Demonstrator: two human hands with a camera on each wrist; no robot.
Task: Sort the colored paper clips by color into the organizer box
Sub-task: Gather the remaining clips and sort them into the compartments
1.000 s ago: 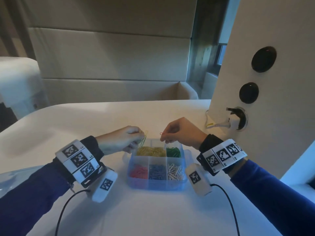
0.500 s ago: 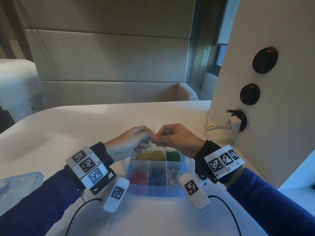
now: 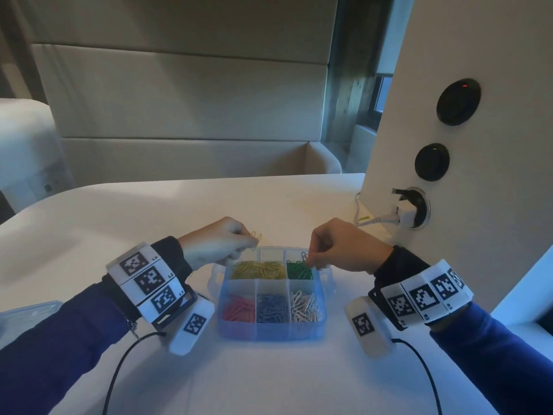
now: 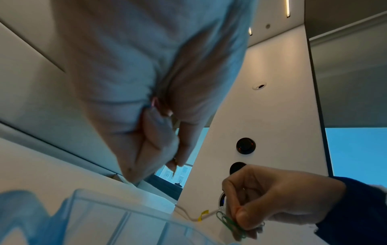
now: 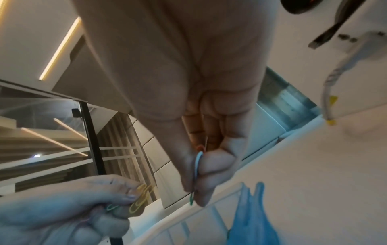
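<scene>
Organizer box [image 3: 270, 332] compartments are mostly filled; left hand [image 3: 218, 242] pinches yellow clips [image 3: 256, 235], right hand [image 3: 344, 245] pinches green clips [image 4: 230, 222] at centre frame, undropped.

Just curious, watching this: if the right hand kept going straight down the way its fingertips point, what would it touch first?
Most likely the green paper clips in the organizer box. The right hand pinches a green clip with fingertips aimed down over that far right compartment. Exact depth is hard to judge.

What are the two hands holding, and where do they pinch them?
Left hand pinches yellow clips by their lower ends. Right hand pinches green clips at one end.
</scene>
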